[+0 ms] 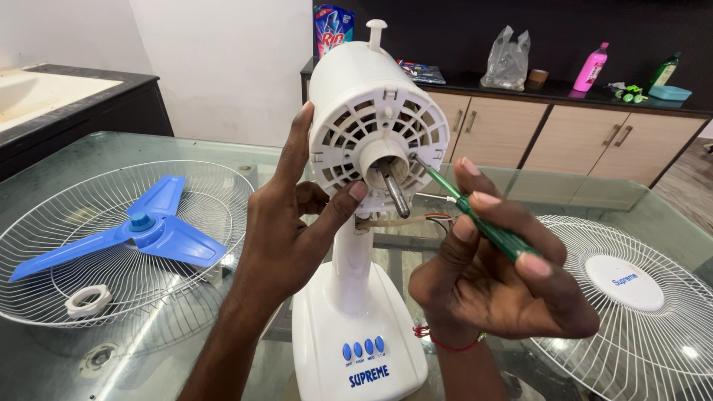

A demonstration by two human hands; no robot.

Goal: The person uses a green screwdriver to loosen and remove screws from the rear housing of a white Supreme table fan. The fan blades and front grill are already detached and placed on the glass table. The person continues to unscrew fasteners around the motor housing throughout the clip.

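Observation:
A white table fan stands on a glass table (pixel 119 148), stripped of its guards and blade. Its motor housing (pixel 371 104) faces me with the bare metal shaft (pixel 396 194) sticking out. My left hand (pixel 286 223) grips the housing's left side, thumb under the front. My right hand (pixel 494 286) holds a green-handled screwdriver (pixel 483 223), its tip against the housing's front face beside the shaft. Loose coloured wires (pixel 434 217) hang below the housing at the neck. The fan's base (pixel 356 341) carries a row of blue buttons.
A wire guard (pixel 111 245) on the left holds the blue three-bladed propeller (pixel 141 226) and a white plastic nut (pixel 88 301). A second wire guard with a white centre cap (pixel 624 282) lies on the right. Behind, a cabinet counter (pixel 564 93) carries bottles and a bag.

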